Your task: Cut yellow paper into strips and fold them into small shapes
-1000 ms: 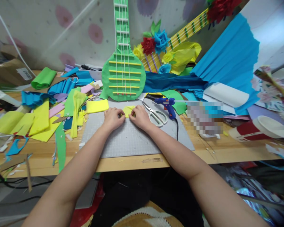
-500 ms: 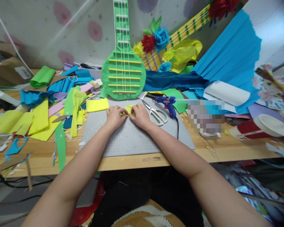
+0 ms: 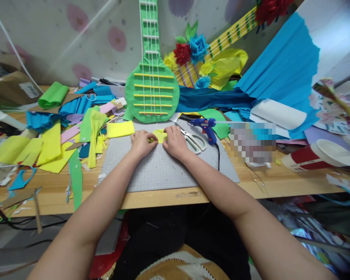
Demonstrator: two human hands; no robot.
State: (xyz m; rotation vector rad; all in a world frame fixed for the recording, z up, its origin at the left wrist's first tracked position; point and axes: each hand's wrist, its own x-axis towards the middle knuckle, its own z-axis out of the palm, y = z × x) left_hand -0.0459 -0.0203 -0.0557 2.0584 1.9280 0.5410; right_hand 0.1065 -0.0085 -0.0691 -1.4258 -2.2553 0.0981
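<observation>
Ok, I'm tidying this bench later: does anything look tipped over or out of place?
Yes: a red-and-white paper cup lies on its side at the far right, and paper scraps are strewn left of the grey mat.

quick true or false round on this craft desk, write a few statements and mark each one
1. The left hand and right hand both touch the small yellow paper piece on the grey cutting mat. True.
2. The white-handled scissors lie left of both hands. False: they lie just right of the right hand.
3. Nobody holds the blue glue gun. True.
4. The green paper guitar lies flat on the mat. False: it stands upright behind it.
5. The red-and-white paper cup lies on its side. True.
</observation>
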